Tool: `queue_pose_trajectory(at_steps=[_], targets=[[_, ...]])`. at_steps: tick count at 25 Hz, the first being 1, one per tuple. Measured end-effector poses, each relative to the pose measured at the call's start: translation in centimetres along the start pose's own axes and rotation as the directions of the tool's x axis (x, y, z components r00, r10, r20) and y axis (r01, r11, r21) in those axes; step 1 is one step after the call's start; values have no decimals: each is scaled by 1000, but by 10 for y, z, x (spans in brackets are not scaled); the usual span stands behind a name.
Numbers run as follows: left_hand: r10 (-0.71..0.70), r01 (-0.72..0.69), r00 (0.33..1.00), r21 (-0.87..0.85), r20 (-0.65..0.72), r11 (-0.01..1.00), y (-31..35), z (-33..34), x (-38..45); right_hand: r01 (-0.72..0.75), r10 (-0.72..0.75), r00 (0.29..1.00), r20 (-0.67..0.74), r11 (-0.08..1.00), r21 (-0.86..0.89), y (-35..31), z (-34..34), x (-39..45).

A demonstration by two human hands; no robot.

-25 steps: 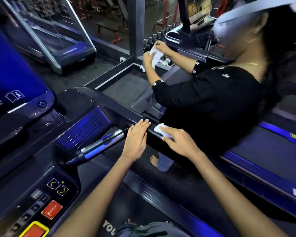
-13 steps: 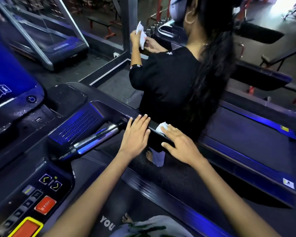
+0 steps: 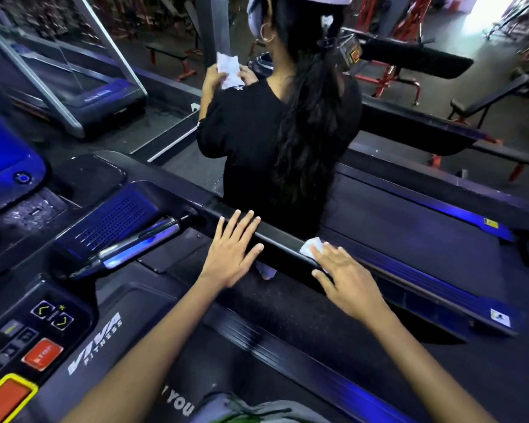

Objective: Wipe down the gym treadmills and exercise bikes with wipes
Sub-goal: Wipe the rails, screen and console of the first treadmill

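step: wiping the treadmill's right handrail (image 3: 275,236)
right hand (image 3: 345,279): fingers flat, pressing wipe (image 3: 310,247) onto the rail
left hand (image 3: 232,251): open, resting flat further left
next: probably slide the wipe along, keeping pressure

A black treadmill side handrail (image 3: 275,236) runs diagonally from ten o'clock toward four o'clock. A left hand (image 3: 231,251) lies flat on it with fingers spread. Just beside, toward three o'clock, a right hand (image 3: 348,277) presses a small white wipe (image 3: 310,247) onto the rail.

Wipe (image 3: 311,246) on handrail (image 3: 275,236), right of left hand (image 3: 231,250).
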State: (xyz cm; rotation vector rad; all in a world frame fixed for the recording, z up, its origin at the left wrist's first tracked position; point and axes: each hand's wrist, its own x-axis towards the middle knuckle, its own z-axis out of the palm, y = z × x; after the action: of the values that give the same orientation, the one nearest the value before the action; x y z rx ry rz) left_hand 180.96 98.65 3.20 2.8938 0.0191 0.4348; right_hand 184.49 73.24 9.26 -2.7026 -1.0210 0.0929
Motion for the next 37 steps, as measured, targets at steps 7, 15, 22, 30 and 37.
queue_pose_trajectory(at_steps=[7, 15, 22, 30, 37], targets=[[-174, 172, 980, 29, 94, 985, 21, -8, 3, 57, -58, 997, -43, 998, -21, 4, 13, -14], [-45, 45, 990, 3, 133, 999, 80, -10, 0, -46, 48, 990, -129, 999, 17, 7, 8, -34], [-86, 67, 965, 84, 247, 994, 119, -7, -6, -70, 82, 980, -182, 995, 73, 23, 12, -41], [-119, 111, 962, 45, 245, 993, 126, -14, -16, -46, 104, 967, -235, 970, 240, 38, -23, -36], [-232, 230, 962, 36, 140, 973, 98, -36, -50, 48, 40, 976, -213, 920, 389, -6, -20, 9]])
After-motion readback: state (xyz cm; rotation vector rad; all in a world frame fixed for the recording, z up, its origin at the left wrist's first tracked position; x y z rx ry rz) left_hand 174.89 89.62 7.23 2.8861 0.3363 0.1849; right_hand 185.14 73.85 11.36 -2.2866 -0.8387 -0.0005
